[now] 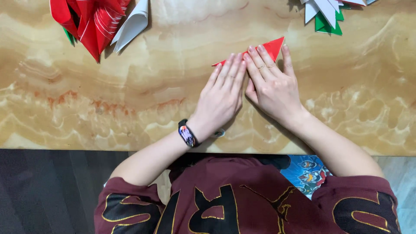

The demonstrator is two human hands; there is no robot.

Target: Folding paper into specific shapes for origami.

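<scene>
Right now both hands lie flat, palms down, side by side on a red folded paper (274,47) that rests on the marbled tan desk (86,99), nearer its far edge than its near one. The left hand (222,96) presses with straight fingers on the paper's left part; only a thin red point shows past its fingertips. The right hand (272,84) covers the middle, fingers spread, thumb beside the paper's pointed right tip, which sticks out uncovered. Neither hand grips anything; both simply press down. A dark wristband (187,134) sits on the left wrist. At the far left corner lies a red and white folded paper piece (97,21); at the far right edge lies a white and green folded piece (327,15).
</scene>
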